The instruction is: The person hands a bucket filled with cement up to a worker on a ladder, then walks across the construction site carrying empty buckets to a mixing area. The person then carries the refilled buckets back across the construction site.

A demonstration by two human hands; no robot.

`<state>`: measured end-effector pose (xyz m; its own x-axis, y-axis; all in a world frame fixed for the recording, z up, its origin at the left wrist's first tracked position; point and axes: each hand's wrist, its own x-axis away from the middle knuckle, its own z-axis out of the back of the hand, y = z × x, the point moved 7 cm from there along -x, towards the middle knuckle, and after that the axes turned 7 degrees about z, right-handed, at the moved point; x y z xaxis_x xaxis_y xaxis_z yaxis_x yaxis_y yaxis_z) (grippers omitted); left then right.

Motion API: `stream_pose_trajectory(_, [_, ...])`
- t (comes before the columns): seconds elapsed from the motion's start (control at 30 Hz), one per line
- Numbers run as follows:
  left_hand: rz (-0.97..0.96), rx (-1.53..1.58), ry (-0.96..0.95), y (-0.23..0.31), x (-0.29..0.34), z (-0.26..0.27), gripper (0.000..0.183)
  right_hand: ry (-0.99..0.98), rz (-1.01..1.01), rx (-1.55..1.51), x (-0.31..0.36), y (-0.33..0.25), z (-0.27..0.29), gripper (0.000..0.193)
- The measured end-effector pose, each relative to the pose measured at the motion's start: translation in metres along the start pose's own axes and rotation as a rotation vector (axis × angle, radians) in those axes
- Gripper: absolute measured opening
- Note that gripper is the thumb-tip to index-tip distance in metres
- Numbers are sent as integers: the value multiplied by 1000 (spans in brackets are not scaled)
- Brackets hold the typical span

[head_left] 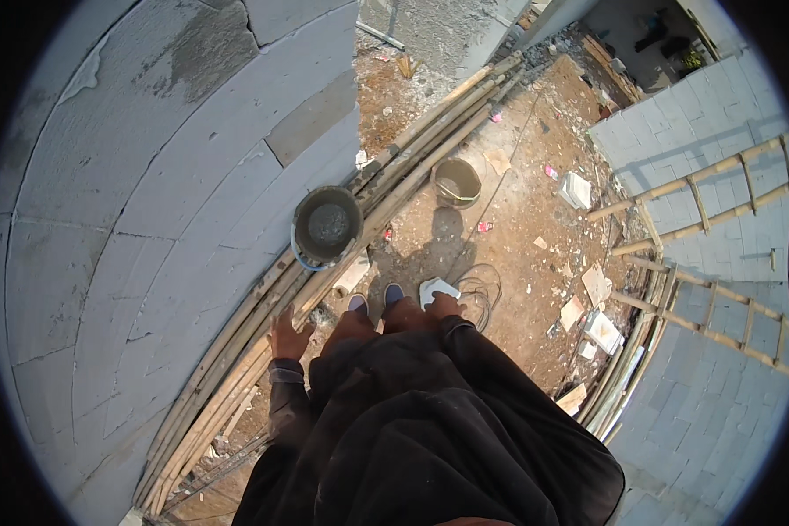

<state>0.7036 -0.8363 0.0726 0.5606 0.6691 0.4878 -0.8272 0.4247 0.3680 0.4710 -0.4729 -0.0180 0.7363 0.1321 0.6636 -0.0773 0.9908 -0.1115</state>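
Right hand (444,306): fingers closed on a pale trowel (436,288). Left hand (287,336): fingers spread wide on bamboo poles (263,326). Mortar bucket (327,226) lies beyond the left fingers.

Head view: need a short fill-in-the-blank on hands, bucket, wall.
1. The left hand rests on the bamboo ____.
2. The right hand holds a pale, flat ____ piece.
3. The dark bucket on the poles holds grey ____.
4. The wall to the person's left is built of grey ____.

Missing words: poles; white; mortar; blocks

A bucket (327,226) sits on the bamboo poles (263,324) to my left; a second bucket (457,181) stands ahead on the ground.
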Motion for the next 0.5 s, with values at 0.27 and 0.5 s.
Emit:
stream_pose_trajectory(0.27, [-493,9,-207,126,-2,-40,79,144,-227,-317,69,180,-65,37])
stream_pose_trajectory(0.5, [-840,5,-224,245,12,-40,74,52,-200,-270,91,194,-133,36])
